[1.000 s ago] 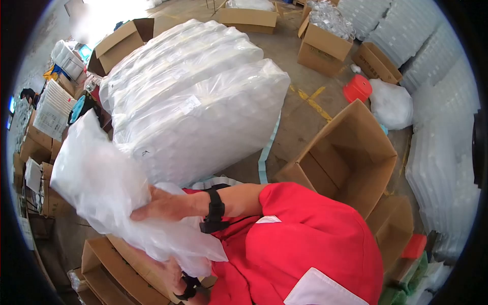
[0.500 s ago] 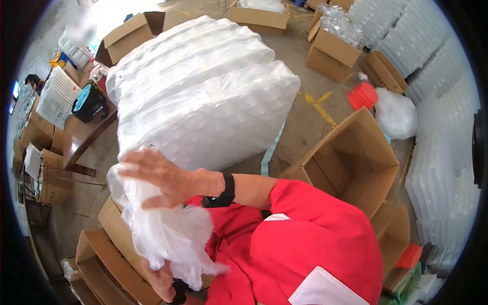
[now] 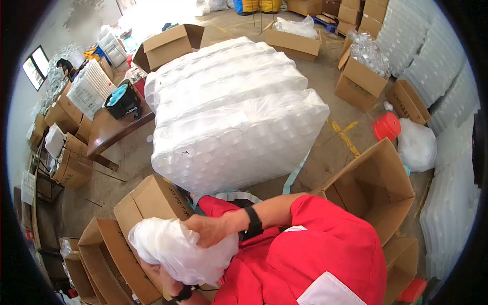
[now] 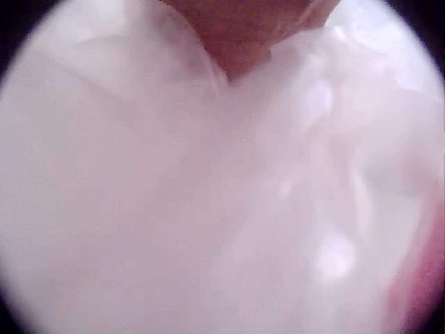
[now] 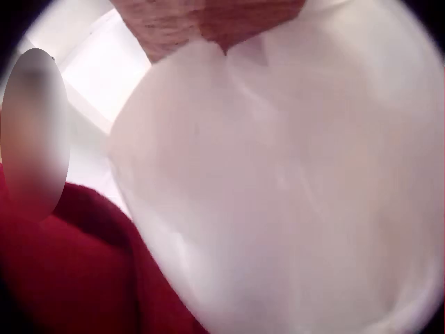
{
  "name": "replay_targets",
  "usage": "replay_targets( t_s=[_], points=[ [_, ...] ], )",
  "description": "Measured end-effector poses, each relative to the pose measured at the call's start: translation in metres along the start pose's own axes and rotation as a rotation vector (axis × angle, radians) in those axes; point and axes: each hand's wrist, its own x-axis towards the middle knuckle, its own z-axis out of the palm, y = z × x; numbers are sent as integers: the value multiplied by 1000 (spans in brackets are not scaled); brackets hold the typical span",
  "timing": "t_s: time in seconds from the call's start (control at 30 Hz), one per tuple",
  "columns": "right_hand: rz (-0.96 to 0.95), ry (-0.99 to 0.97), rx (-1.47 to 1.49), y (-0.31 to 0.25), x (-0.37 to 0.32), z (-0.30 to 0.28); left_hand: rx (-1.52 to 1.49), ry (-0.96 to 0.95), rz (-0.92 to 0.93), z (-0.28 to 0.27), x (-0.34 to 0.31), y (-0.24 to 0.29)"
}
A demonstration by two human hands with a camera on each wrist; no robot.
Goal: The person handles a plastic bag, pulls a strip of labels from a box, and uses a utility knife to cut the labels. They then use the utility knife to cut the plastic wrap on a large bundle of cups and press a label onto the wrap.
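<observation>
Cartons (image 3: 109, 259) stand open to the left of our left hand (image 3: 158, 277), some of them just beside its fingers. Farther off on the left, beyond those fingers, we see a brown surface (image 3: 114, 133) that bears a black tub (image 3: 127, 108) with something blue in it. A taller carton (image 3: 157, 203) leans just above the left fingers, partly behind the white plastic bag (image 3: 165, 249).

Our left hand is at the lower left of the bag, which covers most of its fingers, so we cannot tell how far they are closed. The bag bulges between our two hands and fills most of both wrist views. Our right hand (image 3: 209, 231) lies against its upper right side, the fingers curled in and gripping the thin plastic.

Beyond the right fingers, well apart from them, stands a bulky wrapped stack (image 3: 234, 137) of clear, round-ended pieces. To the right of the right fingers we have our red sleeve (image 3: 330, 239), and past it a large open carton (image 3: 373, 188). Farther right are a red tub (image 3: 386, 127), a filled white sack (image 3: 417, 145) and tall piles of clear packs (image 3: 450, 198).
</observation>
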Motion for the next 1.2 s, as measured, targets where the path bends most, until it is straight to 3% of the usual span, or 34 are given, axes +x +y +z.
replay_targets(
  t_s=[0.07,0.1,0.13,0.17,0.2,0.23,0.27,0.33,0.37,0.4,0.43,0.47,0.57,0.7,0.77,0.97,1.2],
  points=[
    [-275,-232,-447,-20,14,-53,-45,-63,-4,-3,-3,3],
    [-507,-222,-625,-41,29,-79,-43,-59,-4,-8,-5,3],
    [-743,-126,-892,-67,44,-110,-41,97,-19,-15,-9,1],
    [-761,-114,-1191,-99,55,-150,-37,258,-36,-21,-13,-2],
    [-738,62,-1126,-85,76,-223,13,255,38,-19,-5,-4],
    [-526,243,-1319,-125,82,-301,12,267,32,-18,-11,-12],
    [-539,462,-1667,-158,107,-387,56,227,-70,-20,-20,-20],
    [66,1041,-2133,-203,70,-418,58,85,-169,-23,-36,-38],
    [-210,839,-2117,-214,53,-416,42,104,-148,-18,-39,-50],
    [-296,895,-2322,-211,51,-372,-59,104,-201,-8,-44,-62],
    [-449,622,-1825,-185,34,-363,-146,84,-271,-1,-46,-73],
    [-305,582,-1643,-159,16,-323,-178,58,-270,4,-45,-86],
    [-215,472,-1363,-89,-32,-221,-88,-44,-296,26,-32,-97],
    [16,505,-1146,-15,-92,-150,25,-239,-256,33,-24,-101],
    [119,546,-1042,-7,-106,-142,23,-248,-313,33,-26,-107],
    [160,530,-910,8,-123,-137,63,-229,-380,47,-31,-114],
    [553,261,-590,90,-141,-100,138,-191,-397,50,-38,-117]
  ],
)
